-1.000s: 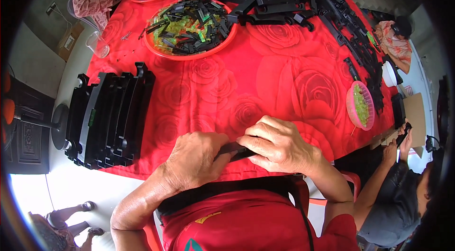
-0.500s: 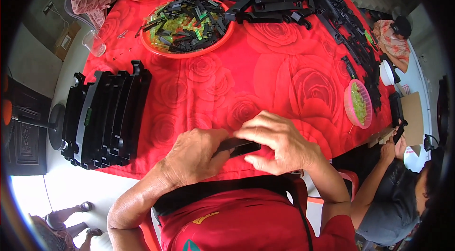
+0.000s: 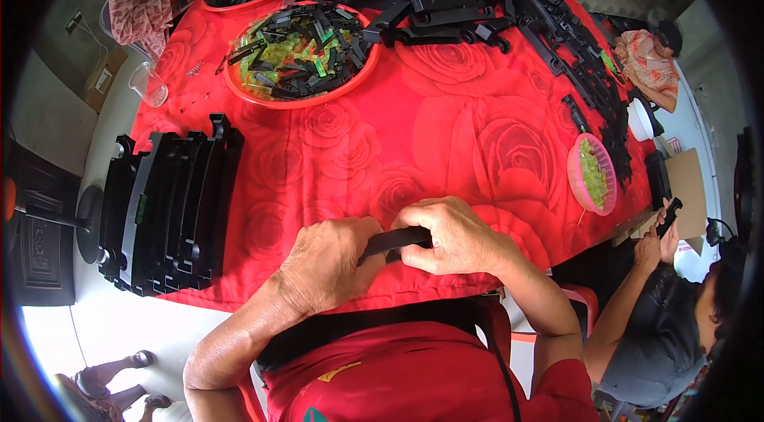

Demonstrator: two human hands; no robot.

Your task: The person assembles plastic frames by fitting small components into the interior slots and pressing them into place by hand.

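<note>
Close to the table's front edge, my left hand [image 3: 328, 261] is closed round one end of a black plastic piece [image 3: 391, 242]. My right hand [image 3: 450, 237] grips the other end of it, fingers curled over. The piece is short and narrow; both its ends are partly hidden by my hands. Left of my left hand stands a row of long black plastic parts [image 3: 171, 203] with curved, notched ends, packed side by side. Under my hands lies the red rose-patterned tablecloth [image 3: 350, 199].
A red tray [image 3: 298, 102] at the back holds small black and yellow-green pieces; a second similar tray [image 3: 253, 6] stands behind it. Black parts [image 3: 446, 0] heap up at the far right. A pink basket [image 3: 593, 175] and a clear cup [image 3: 149, 86] stand near the edges. Other people sit around.
My right hand has closed from loosely spread fingers to a grip on the black piece's right end. My left hand keeps its hold. The whole view has shifted slightly.
</note>
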